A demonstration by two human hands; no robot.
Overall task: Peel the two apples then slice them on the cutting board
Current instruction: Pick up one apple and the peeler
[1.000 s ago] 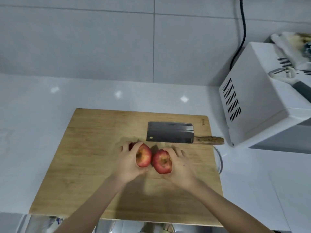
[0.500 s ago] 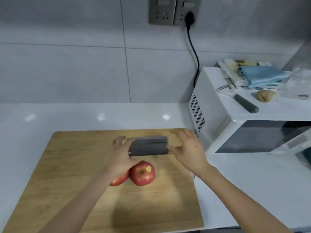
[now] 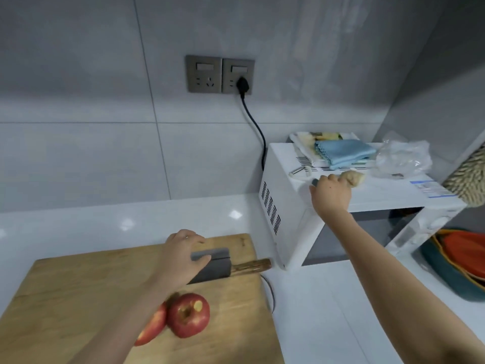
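- left hand (image 3: pixel 183 256) grips the knife (image 3: pixel 215 269) blade; apples (image 3: pixel 188 315) lie beside its forearm.
- right hand (image 3: pixel 331 193) fingers curl round the peeler (image 3: pixel 298 171).
- microwave label (image 3: pixel 426 186) unreadable.

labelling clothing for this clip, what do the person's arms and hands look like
The left forearm and right forearm are bare, no sleeves in view. The left hand and right hand wear no gloves, and no rings, watch or bracelet show.

Pale grey wall tiles (image 3: pixel 78 153) rise behind a glossy white countertop (image 3: pixel 131 216) flecked with light reflections, a twin socket plate (image 3: pixel 220 74) sending a black cord (image 3: pixel 263 153) down behind the white microwave (image 3: pixel 288 219) at the right.
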